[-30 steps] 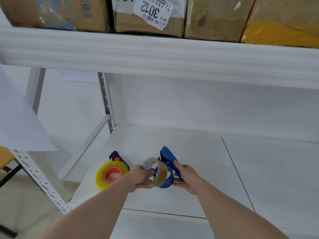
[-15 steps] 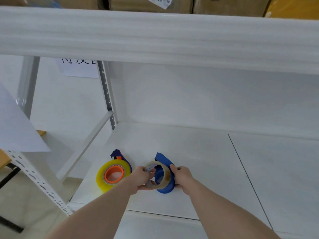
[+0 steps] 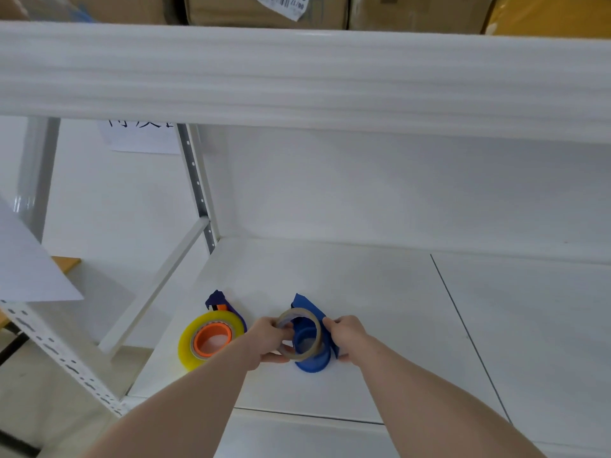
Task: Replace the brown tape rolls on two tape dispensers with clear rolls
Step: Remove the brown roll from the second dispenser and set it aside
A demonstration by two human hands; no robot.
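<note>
Left hand (image 3: 269, 340) grips brown roll (image 3: 299, 333); right hand (image 3: 347, 335) grips blue dispenser (image 3: 312, 358).

1 head-worn, wide-angle camera is looking forward and down into a white shelving bay from just in front of it. It is sitting close enough that both bare forearms are entering from the bottom edge and meeting near the lower middle, where the left hand (image 3: 269, 340) and right hand (image 3: 347, 337) are framing a blue tape dispenser (image 3: 312, 355). The upper shelf beam (image 3: 304, 74) is crossing the top of the view, with cardboard boxes (image 3: 251, 9) just visible above it. The lower shelf surface (image 3: 380, 292) is filling the middle, and the wide lens is bending straight edges. No second view is sharing the scene.
</note>
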